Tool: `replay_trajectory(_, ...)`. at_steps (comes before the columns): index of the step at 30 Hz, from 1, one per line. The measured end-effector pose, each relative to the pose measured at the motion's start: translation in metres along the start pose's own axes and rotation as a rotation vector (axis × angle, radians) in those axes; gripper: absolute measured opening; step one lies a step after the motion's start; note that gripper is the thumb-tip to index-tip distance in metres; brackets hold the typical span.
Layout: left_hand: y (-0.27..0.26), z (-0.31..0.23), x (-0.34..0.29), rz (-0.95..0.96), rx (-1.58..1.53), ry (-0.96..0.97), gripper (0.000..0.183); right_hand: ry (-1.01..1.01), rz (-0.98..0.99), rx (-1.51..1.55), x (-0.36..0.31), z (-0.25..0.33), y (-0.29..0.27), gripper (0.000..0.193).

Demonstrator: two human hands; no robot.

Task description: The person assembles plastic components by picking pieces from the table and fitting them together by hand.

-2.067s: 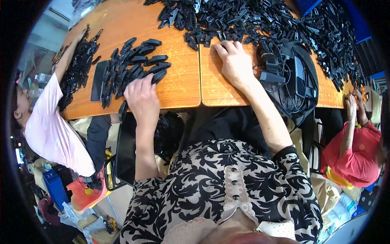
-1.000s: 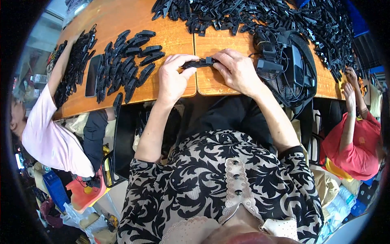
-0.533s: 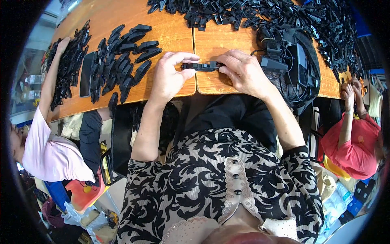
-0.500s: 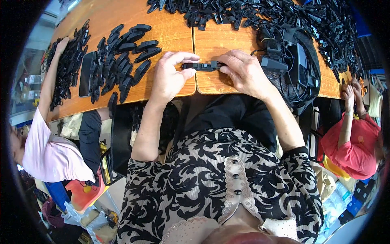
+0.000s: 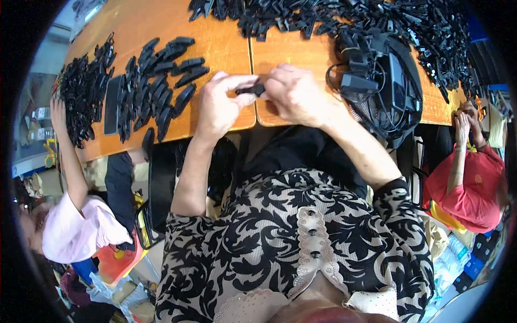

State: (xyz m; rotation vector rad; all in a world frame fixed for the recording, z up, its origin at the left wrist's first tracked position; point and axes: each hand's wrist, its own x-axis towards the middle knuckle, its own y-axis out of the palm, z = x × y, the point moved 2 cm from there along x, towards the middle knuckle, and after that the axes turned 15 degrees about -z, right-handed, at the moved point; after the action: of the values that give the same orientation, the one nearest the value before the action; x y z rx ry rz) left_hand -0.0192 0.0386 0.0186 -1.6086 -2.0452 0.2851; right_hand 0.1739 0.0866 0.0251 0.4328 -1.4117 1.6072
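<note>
- Black plastic part (image 5: 258,90): caught between my two hands, just past the near edge of the wooden table (image 5: 226,48), about in line with the seam (image 5: 251,62). Its long axis runs roughly sideways; I can't tell whether it touches the wood.
- Far left, a co-worker's hand (image 5: 57,110) is at a heap of black pieces (image 5: 83,99), and a dark phone (image 5: 112,105) lies beside that heap, its length pointing away from me.
- Next comes a spread of similar pieces (image 5: 161,89), with a strip of bare wood before my fingers.
- My left hand (image 5: 218,102) pinches the part's left end, thumb on the near side, fingers on the far side; from that palm the part lies to the right.
- My right hand (image 5: 293,94) is curled over the other end and hides it. Blur keeps me from telling how firmly those fingers close. Both hands are equally near.
- Beyond my knuckles, bare wood gives open room up to the loose pile (image 5: 323,16) along the far side.
- On the right, a mesh bag (image 5: 412,81) with cables and a dark box (image 5: 360,84) crowds my forearm, leaving less room that way.
- Far right, a co-worker in red (image 5: 468,188) sits at the table.
</note>
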Motion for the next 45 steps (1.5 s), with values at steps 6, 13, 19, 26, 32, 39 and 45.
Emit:
replay_trajectory(6,-0.004,-0.003,-0.013,-0.069,0.097,0.088,0.041,0.182,0.022,-0.013,-0.005,-0.001,-0.002,0.015)
replay_trajectory(13,-0.053,0.003,-0.029,-0.490,0.715,0.325,0.036,0.414,-0.125,-0.629,0.014,-0.051,0.003,0.050)
replay_trajectory(19,-0.009,-0.009,0.045,-0.440,0.573,0.512,0.050,0.317,-0.092,-0.699,0.008,-0.081,0.027,0.028)
replay_trajectory(26,0.018,0.047,0.131,-0.328,0.705,0.469,0.067,0.242,-0.120,-0.401,0.004,-0.046,0.028,0.016)
replay_trajectory(32,0.012,0.068,0.136,-0.256,0.546,0.496,0.065,0.286,-0.302,-0.281,0.037,-0.011,0.030,0.028)
replay_trajectory(39,0.017,0.039,0.098,-0.126,0.584,0.530,0.054,0.175,-0.254,-0.425,0.005,-0.047,0.068,0.011)
replay_trajectory(45,0.008,0.028,0.050,-0.143,0.845,0.559,0.061,0.200,-0.239,-0.362,0.006,-0.032,0.047,0.021)
